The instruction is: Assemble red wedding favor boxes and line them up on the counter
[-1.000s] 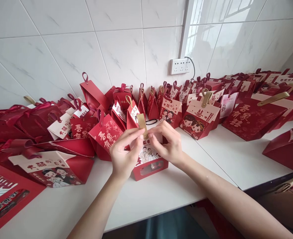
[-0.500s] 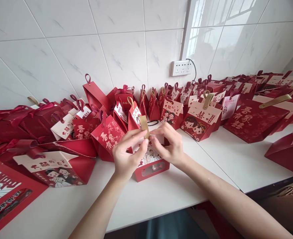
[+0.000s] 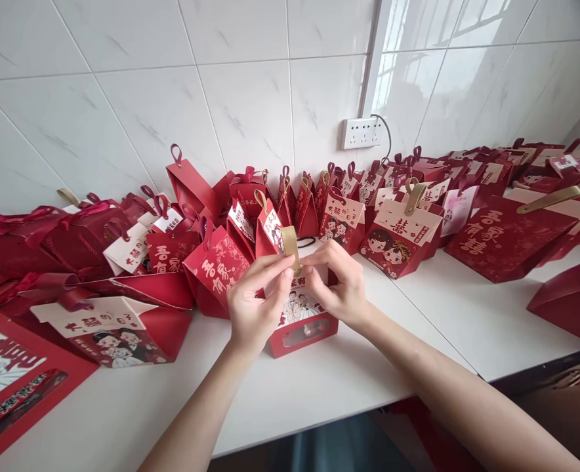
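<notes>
A small red and white gift box (image 3: 304,333) stands on the white table in front of me, with a cut-out window low on its front and a line drawing of a couple above. From its top rises a gold ribbon loop (image 3: 290,241). My left hand (image 3: 256,298) is closed, its thumb and index finger pinching the ribbon's base from the left. At the same spot on the right, my right hand (image 3: 338,283) is closed too, thumb and index fingertips against the ribbon's base. The fingers partly cover the box's upper edge.
Red gift boxes crowd the back along the tiled wall. A cartoon-couple box (image 3: 115,331) lies tilted at left, beside a larger windowed box (image 3: 76,387). Another box (image 3: 401,236) stands at right. A power strip (image 3: 361,134) is on the wall. The table edge (image 3: 314,425) runs close to me.
The view has shifted slightly. My right fingertips have drawn back a little from the ribbon's base, and the loop stands a bit more upright. My left hand keeps its pinch.
</notes>
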Available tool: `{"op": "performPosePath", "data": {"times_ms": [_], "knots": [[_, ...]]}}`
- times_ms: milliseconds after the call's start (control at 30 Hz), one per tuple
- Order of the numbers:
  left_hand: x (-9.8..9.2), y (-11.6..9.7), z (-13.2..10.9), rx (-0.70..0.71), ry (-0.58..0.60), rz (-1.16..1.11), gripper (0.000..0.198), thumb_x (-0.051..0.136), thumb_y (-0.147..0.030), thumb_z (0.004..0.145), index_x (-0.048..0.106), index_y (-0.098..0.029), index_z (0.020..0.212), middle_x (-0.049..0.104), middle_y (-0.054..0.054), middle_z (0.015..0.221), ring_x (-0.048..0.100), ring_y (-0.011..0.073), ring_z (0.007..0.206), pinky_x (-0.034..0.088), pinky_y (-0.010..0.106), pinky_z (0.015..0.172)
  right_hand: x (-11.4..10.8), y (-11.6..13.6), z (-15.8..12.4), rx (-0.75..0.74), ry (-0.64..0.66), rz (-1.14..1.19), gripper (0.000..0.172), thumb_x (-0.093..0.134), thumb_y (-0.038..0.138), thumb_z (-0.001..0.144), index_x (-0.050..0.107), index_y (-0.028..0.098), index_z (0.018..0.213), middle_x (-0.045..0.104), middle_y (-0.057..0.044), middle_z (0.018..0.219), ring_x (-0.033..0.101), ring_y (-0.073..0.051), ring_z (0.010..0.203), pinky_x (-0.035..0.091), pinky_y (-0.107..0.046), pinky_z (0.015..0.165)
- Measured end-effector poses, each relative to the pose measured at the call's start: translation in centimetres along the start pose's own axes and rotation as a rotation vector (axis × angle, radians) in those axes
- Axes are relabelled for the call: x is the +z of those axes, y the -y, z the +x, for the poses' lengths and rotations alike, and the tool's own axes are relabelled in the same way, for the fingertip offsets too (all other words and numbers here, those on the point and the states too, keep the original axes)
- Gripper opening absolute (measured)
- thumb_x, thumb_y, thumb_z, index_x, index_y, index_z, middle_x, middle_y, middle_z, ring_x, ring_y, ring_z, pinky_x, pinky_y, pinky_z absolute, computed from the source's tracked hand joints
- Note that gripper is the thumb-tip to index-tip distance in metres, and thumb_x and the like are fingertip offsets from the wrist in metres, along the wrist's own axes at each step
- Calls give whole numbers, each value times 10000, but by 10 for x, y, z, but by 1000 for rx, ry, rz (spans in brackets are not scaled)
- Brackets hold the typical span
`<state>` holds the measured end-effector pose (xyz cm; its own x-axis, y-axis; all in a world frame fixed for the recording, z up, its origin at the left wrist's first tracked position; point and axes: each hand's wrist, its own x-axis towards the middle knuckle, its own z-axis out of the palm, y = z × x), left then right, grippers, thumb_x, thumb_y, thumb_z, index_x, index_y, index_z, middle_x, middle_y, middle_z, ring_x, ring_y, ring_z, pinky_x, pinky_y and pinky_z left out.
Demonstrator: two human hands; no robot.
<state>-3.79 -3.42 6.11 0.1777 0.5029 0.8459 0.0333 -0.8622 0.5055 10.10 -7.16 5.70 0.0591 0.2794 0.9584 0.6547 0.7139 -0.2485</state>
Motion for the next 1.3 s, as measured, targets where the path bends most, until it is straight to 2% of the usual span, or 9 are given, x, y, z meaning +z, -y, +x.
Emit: {"op": "performPosePath", "data": {"times_ms": [200,533,667,867,1300], "knots": [[-1,-1,0,11,4,-2,195,632,-139,829,730,-229,971,731,-2,909,692,94,808,571,152,731,2,-1,-1,-3,5,0,70,614,143,840,566,194,835,488,21,670,451,-118,587,379,-249,515],[-2,-3,0,9,9,19,173,628,-168,832,735,-222,955,736,16,889,699,122,778,583,185,675,1,0,-1,-5,-1,-16,88,545,117,858,572,199,838,496,16,668,467,-117,579,386,-246,513],[-2,-2,0,23,-4,15,162,630,-174,833,736,-219,947,737,20,889,701,130,790,588,207,704,1,-2,-2,-10,7,-18,95,534,114,849,575,200,849,507,9,685,477,-121,586,393,-253,521],[-1,0,0,32,6,-14,198,640,-144,825,729,-237,976,734,1,922,695,106,823,574,175,741,0,-2,-3,-11,10,-2,57,580,141,840,573,196,854,504,7,694,471,-123,588,390,-256,520],[-1,-1,0,16,8,3,171,631,-177,836,732,-226,964,735,16,896,695,117,780,576,189,686,1,-1,-1,-14,1,-10,98,535,103,851,574,192,840,519,5,683,474,-118,584,397,-251,511]]}}
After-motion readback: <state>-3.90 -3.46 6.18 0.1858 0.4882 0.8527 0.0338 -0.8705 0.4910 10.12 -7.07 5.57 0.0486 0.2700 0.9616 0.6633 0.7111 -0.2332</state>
